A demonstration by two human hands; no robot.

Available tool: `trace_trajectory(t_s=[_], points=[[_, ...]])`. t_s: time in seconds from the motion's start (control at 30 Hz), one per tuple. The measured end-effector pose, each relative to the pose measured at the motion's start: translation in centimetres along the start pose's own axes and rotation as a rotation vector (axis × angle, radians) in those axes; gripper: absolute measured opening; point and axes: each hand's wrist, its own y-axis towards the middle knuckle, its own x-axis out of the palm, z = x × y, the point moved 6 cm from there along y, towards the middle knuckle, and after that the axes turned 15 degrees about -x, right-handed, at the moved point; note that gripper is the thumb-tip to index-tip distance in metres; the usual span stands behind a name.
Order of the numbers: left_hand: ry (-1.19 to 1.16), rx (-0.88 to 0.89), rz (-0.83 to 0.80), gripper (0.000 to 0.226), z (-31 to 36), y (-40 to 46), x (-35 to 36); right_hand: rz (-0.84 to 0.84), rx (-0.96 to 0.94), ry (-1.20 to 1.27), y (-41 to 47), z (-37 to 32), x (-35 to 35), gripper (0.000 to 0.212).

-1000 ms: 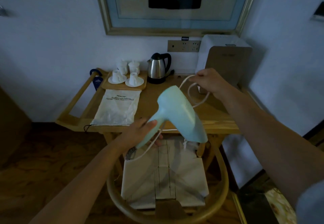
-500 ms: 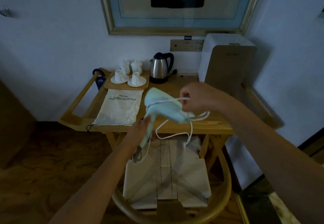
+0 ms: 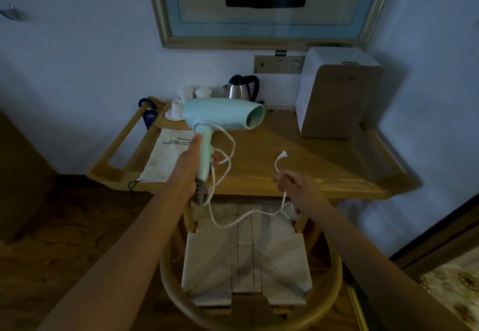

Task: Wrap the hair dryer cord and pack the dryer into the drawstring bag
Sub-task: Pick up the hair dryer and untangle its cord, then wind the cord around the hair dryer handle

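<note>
A pale blue hair dryer [image 3: 220,114] is held upright above the wooden table [image 3: 298,164], its nozzle pointing right. My left hand [image 3: 190,160] grips its handle. One turn of the white cord [image 3: 228,149] lies around the top of the handle, and the rest sags below the table edge. My right hand [image 3: 298,186] pinches the cord near its end, so the plug [image 3: 282,154] sticks up just above it. The white drawstring bag [image 3: 162,160] lies flat on the table's left side, partly behind my left hand.
At the back of the table stand a steel kettle [image 3: 242,89], a tray with white cups [image 3: 178,109] and a white-and-tan appliance [image 3: 337,94]. A round-backed chair with a woven seat [image 3: 246,260] is directly below my arms. A wall socket strip [image 3: 278,64] is behind.
The dryer has turned from a tilted pose to upright with its nozzle pointing right. My right hand left the dryer body and dropped lower right, drawing the cord end and plug out.
</note>
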Motion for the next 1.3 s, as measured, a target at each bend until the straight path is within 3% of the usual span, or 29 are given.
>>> trace_trajectory(t_s=[0.13, 0.27, 0.4, 0.5, 0.57, 0.67, 0.77, 0.87, 0.97, 1.03, 1.1, 1.17, 1.3], points=[[0.047, 0.009, -0.047, 0.047, -0.5, -0.8, 1.2, 0.024, -0.033, 0.147, 2.1, -0.8, 1.7, 0.057], [0.026, 0.046, -0.126, 0.043, -0.5, -2.2, 2.5, 0.028, -0.109, 0.364, 3.7, -2.2, 4.0, 0.047], [0.026, 0.085, -0.220, 0.043, -0.2, -3.2, 3.3, 0.085, -0.043, 0.437, 4.0, -1.5, 5.2, 0.010], [0.000, 0.057, -0.274, 0.045, 0.3, -3.7, 3.6, 0.024, -0.058, 0.391, 3.0, -1.4, 6.1, 0.032], [-0.002, 0.057, -0.282, 0.044, 0.8, -3.9, 3.7, -0.026, -0.016, 0.523, 1.7, -1.4, 6.7, 0.036], [0.087, 0.160, -0.113, 0.044, 1.9, -3.7, 2.1, -0.012, -0.002, 0.595, -0.6, -1.3, 5.6, 0.043], [0.068, 0.192, 0.024, 0.044, 2.7, -3.0, -0.2, 0.046, -0.060, 0.482, -2.7, -1.2, 3.2, 0.041], [-0.002, 0.177, 0.119, 0.043, 2.9, -2.1, -2.4, -0.019, -0.171, 0.151, -4.0, -0.8, 1.7, 0.032], [-0.144, 0.050, -0.008, 0.039, 2.9, -1.4, -2.8, -0.017, -0.151, -0.048, -4.7, 1.5, 0.7, 0.023], [-0.134, 0.065, -0.010, 0.036, 3.2, -1.1, -3.1, 0.026, -0.090, -0.183, -5.1, 3.0, 0.2, 0.021], [-0.001, 0.208, 0.110, 0.033, 4.1, -1.0, -3.7, 0.146, -0.097, -0.456, -5.4, 3.6, -0.7, 0.020], [-0.002, 0.250, 0.120, 0.035, 4.8, -1.2, -3.8, 0.322, -0.038, -0.598, -6.2, 3.9, -2.1, 0.016], [-0.385, 0.091, -0.128, 0.040, 5.3, -0.7, -3.7, 0.644, 0.252, -0.339, -7.6, 5.8, -3.5, 0.024]])
